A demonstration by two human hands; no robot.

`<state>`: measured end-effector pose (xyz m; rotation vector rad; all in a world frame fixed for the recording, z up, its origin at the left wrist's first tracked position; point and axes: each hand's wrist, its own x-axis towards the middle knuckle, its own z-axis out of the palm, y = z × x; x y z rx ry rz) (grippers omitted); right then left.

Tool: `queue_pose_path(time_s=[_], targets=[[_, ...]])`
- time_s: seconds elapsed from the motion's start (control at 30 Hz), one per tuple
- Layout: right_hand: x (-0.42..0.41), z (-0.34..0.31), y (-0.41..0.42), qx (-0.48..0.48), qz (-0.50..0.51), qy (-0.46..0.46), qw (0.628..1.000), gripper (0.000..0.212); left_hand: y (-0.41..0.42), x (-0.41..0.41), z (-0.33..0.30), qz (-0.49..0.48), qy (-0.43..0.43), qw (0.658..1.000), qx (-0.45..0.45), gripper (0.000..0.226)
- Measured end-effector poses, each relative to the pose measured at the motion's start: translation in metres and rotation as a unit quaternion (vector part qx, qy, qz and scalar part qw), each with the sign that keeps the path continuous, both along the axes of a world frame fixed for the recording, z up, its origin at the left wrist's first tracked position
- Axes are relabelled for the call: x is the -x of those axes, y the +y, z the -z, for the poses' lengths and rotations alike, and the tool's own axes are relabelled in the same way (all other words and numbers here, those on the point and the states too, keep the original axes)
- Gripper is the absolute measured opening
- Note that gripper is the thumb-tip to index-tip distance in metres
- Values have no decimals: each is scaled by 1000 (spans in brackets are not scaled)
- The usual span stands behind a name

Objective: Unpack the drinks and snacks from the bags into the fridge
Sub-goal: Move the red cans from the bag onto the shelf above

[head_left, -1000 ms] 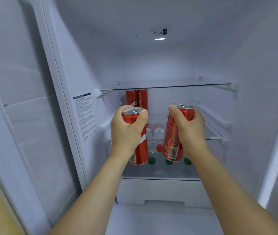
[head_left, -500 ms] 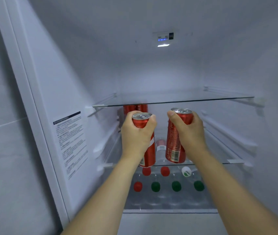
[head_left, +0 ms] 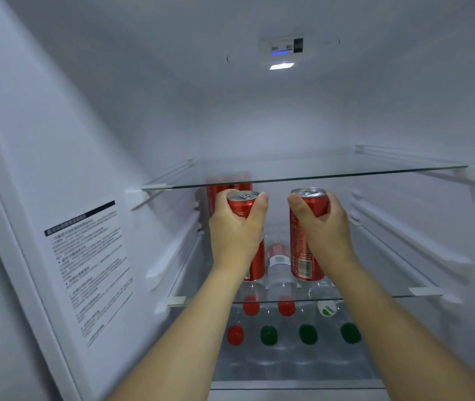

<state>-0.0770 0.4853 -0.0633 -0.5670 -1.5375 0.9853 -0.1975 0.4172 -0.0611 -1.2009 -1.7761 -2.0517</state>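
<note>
With both forearms reaching into the fridge (head_left: 91, 146), nearest layer is the bottom shelf (head_left: 297, 384): clear bottles lying with caps toward camera, near row one red cap (head_left: 235, 334) then three green caps (head_left: 308, 334), two more red caps (head_left: 251, 305) and a white-green cap (head_left: 327, 308) behind. Above sits the middle glass shelf (head_left: 424, 291). Left hand (head_left: 237, 230) has fingers and thumb wrapped round the left red can (head_left: 243, 202), upright. Right hand (head_left: 327, 227) is wrapped round the right red can (head_left: 307, 241), upright, slight tilt. Both cans hang over the middle shelf; contact with the glass unclear. Small bottle (head_left: 277, 263) stands between them, farther back. More red cans (head_left: 229, 185) stand far left, under the top glass shelf (head_left: 375, 172). Label sticker (head_left: 91, 264) on left wall, lamp (head_left: 282, 66) on ceiling.
</note>
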Motion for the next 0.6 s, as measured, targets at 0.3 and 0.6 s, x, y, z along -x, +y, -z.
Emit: queue_pose_path(time_s=[0.3, 0.6], targets=[[20, 2, 29, -21, 36, 6, 999, 53, 28, 8, 3, -16, 5, 1000, -11, 44], [38, 5, 56, -28, 57, 9, 998, 54, 57, 15, 3, -20, 1, 1000, -7, 46]])
